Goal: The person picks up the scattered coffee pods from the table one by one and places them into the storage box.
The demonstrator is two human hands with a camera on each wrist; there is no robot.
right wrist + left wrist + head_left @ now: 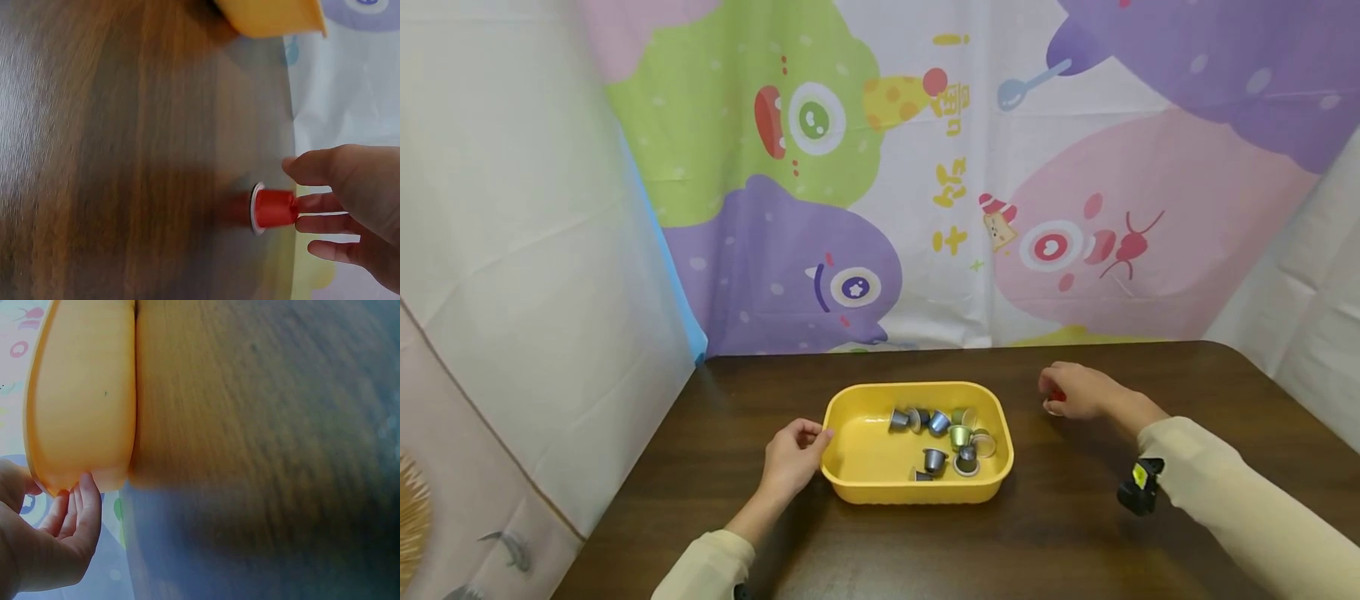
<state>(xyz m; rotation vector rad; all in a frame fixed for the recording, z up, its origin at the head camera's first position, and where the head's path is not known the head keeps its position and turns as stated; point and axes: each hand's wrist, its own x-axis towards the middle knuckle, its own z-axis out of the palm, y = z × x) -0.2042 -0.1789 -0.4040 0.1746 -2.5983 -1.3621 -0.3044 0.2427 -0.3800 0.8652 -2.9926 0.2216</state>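
A yellow plastic tub sits on the table with several coffee capsules inside, grey, blue and green, mostly toward its right half. My left hand pinches the tub's left rim, thumb over the edge and fingertips against the outer wall. To the right of the tub, my right hand is at a red coffee capsule, which stands on its wide rim. In the right wrist view the fingers reach its narrow end, while the thumb stays apart from it.
The dark wooden table runs back to a hanging cloth printed with cartoon monsters. White cloth walls close in both sides. A small black wrist device sits at the right sleeve.
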